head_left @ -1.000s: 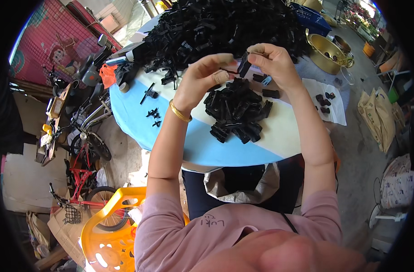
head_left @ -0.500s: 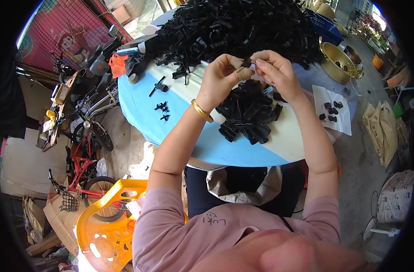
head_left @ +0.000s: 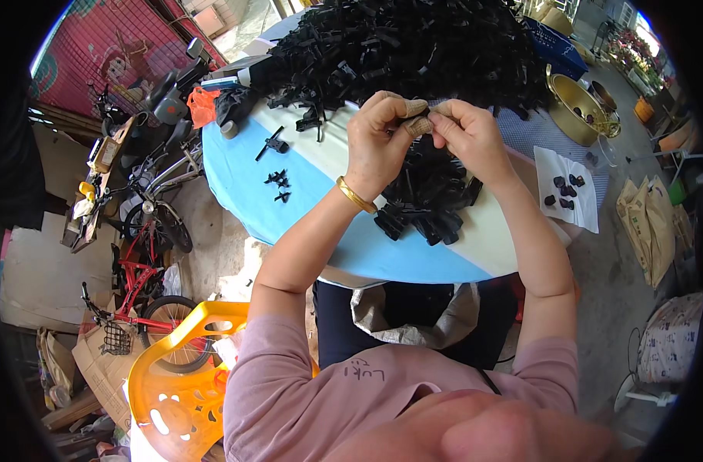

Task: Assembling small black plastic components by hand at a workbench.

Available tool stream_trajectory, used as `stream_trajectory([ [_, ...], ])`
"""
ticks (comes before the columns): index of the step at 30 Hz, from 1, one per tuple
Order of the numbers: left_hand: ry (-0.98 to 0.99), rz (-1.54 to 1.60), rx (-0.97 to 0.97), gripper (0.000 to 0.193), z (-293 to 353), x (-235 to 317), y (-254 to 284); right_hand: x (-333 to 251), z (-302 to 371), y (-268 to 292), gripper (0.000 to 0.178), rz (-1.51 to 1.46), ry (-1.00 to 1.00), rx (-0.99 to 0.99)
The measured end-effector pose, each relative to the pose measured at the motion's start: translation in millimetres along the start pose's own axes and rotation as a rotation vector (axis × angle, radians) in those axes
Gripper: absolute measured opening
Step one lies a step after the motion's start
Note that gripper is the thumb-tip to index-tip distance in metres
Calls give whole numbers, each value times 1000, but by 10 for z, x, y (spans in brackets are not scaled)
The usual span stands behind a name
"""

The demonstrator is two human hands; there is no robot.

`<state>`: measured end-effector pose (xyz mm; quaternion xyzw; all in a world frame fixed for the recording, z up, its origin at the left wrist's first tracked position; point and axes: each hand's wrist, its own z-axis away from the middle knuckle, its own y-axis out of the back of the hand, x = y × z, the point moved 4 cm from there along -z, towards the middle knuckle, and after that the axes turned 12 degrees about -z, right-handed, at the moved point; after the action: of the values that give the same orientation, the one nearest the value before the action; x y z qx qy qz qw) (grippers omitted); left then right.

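My left hand (head_left: 376, 148), with tan coverings on its thumb and finger and a gold bangle at the wrist, is closed in a pinch over the table. Fingertip to fingertip with it, my right hand (head_left: 473, 140) pinches too. Between them shows a sliver of a small black plastic piece (head_left: 426, 114), mostly hidden by the fingers. Just below the hands lies a heap of black plastic parts (head_left: 428, 204). A much larger mound of similar black parts (head_left: 405, 58) covers the far side of the table.
On the blue and cream tabletop (head_left: 240, 181), a black part (head_left: 273, 144) and several small black bits (head_left: 278, 182) lie at left. A white sheet (head_left: 547, 165) with dark pieces and a brass-coloured pot (head_left: 568, 115) are at right. A yellow chair (head_left: 155, 358) stands at lower left.
My hands have come down slightly, and the left has shifted a little right. The small black piece, plainer to see before, is now mostly covered by fingers.
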<state>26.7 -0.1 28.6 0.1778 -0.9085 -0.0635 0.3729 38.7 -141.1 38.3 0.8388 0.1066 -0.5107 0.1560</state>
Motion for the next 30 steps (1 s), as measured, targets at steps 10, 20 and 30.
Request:
stream_trajectory([
  [10,93,199,-447,38,-98,76,82,155,-129,324,12,-393,-28,-4],
  [20,352,-685,-475,36,-54,-983,-32,316,-170,226,14,41,50,94],
  [30,296,-56,-290,20,-168,-620,29,239,-141,163,32,267,72,-95],
])
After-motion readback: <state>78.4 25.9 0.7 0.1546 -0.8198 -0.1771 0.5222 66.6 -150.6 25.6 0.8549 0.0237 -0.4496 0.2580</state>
